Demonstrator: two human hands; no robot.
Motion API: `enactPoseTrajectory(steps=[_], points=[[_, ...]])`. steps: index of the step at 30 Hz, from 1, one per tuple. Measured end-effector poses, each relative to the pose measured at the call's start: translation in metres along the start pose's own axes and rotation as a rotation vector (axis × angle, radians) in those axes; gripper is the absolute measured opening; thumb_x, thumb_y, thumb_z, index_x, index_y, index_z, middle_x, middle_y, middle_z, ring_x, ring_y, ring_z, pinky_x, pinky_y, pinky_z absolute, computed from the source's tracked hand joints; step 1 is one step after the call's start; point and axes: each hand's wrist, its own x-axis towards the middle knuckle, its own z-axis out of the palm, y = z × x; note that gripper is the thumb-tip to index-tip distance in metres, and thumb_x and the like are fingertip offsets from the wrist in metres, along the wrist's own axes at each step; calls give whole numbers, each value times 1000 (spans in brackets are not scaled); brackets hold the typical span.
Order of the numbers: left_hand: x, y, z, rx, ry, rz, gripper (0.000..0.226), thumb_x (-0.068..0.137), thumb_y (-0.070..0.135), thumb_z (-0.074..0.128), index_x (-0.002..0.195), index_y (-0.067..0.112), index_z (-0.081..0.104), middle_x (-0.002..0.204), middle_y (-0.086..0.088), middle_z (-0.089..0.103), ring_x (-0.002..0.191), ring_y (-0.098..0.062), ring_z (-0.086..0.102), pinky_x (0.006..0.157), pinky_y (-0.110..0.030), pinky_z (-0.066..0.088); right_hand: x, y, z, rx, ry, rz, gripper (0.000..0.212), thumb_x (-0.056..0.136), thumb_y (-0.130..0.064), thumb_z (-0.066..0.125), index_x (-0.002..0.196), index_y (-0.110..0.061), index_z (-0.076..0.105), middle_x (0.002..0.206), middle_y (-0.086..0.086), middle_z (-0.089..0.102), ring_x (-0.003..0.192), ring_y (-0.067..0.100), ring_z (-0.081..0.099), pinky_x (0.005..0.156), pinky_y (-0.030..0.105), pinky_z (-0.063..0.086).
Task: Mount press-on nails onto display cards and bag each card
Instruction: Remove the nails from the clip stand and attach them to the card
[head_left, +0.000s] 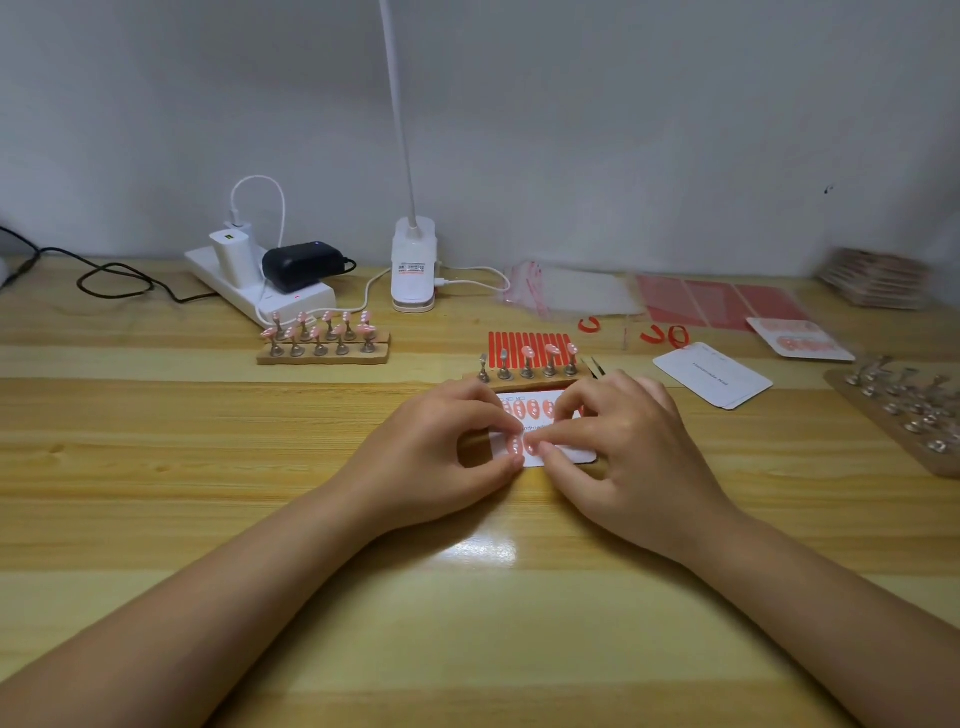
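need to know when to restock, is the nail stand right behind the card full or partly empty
Partly empty: on the stand behind the card, the two leftmost holders are bare; three hold pink nails.

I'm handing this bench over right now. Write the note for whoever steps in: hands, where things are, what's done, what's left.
Hands: left hand steadies the display card at its left edge; right hand presses a pink nail onto the card's near row.
Where: card lies flat on the table, just before the near stand, which still carries three nails; two holders are bare. A full stand waits at left. Bags and blank cards lie at right.
Done: far row mounted, near row begun.
Left: finish the near row, bag the card, then do the full stand.
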Motion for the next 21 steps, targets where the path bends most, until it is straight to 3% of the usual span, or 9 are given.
enactPoseTrajectory(steps=[3, 11, 16, 21], points=[[0, 0, 0, 12, 2, 0, 29, 79, 33, 61, 100, 16, 72, 94, 3, 61, 88, -11, 57, 78, -36, 47, 1, -1, 0, -20, -24, -4, 27, 81, -34, 52, 76, -22, 76, 78, -6, 58, 78, 15, 48, 80, 24, 23], [-1, 2, 0, 55, 14, 20, 25, 81, 30, 63, 100, 15, 71, 94, 2, 61, 88, -13, 57, 76, -36, 47, 0, 0, -3, -15, -74, -3, 18, 78, -32, 60, 81, -25, 76, 77, -7, 58, 78, 16, 53, 82, 28, 27], [-1, 6, -1, 67, 1, 9, 29, 80, 33, 59, 100, 15, 71, 94, 2, 61, 88, -12, 57, 77, -35, 47, 0, 0, -2, 14, -4, 10, 17, 78, -31, 61, 82, -23, 75, 76, -5, 59, 76, 15, 53, 78, 23, 25], [-2, 6, -1, 105, -1, 2, 29, 82, 32, 60, 102, 13, 71, 97, 2, 61, 90, -14, 56, 79, -37, 47, 2, 6, -6, -51, 72, 99, 17, 76, -25, 60, 72, -16, 74, 72, -3, 60, 73, 21, 54, 75, 29, 30]])
